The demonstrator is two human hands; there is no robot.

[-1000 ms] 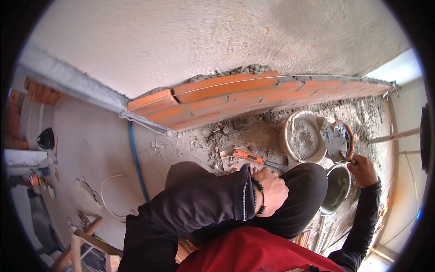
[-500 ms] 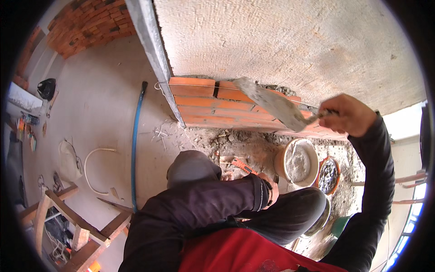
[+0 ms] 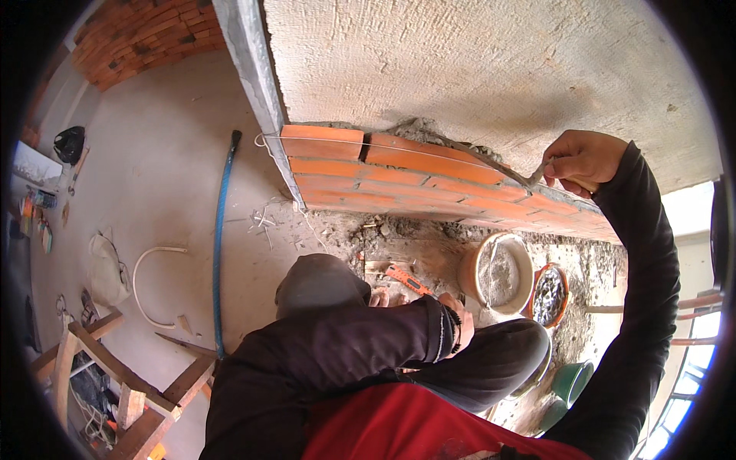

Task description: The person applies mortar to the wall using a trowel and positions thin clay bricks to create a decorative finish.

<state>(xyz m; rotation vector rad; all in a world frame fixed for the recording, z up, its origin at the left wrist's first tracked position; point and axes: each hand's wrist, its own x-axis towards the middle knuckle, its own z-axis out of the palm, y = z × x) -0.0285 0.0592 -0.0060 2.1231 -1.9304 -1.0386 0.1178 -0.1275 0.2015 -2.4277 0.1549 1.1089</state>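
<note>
My right hand (image 3: pixel 586 161) is closed round the handle of a trowel (image 3: pixel 515 175). Seen nearly edge-on, the trowel's blade lies along the top of a low orange brick wall (image 3: pixel 429 159), against the grey mortar (image 3: pixel 420 129) behind the top bricks. A white string (image 3: pixel 330 141) runs along the top course. Near my bent knee is my left hand (image 3: pixel 462 326), its fingers mostly hidden by the sleeve and wrist. An orange tool with dark spots (image 3: pixel 408 279) reaches toward it; whether the hand grips it I cannot make out.
A bucket (image 3: pixel 469 276) of grey mix and an orange tub (image 3: pixel 566 295) stand below the wall. Green buckets (image 3: pixel 571 381) sit at lower right. A metal post (image 3: pixel 264 84) rises at the wall's left end. A blue hose (image 3: pixel 220 253) and wooden frame (image 3: pixel 123 368) lie left.
The trowel has gone from raised above the wall, blade face showing, to edge-on at the mortar behind the top bricks. My right hand has turned and shifted slightly up; my left has barely moved.
</note>
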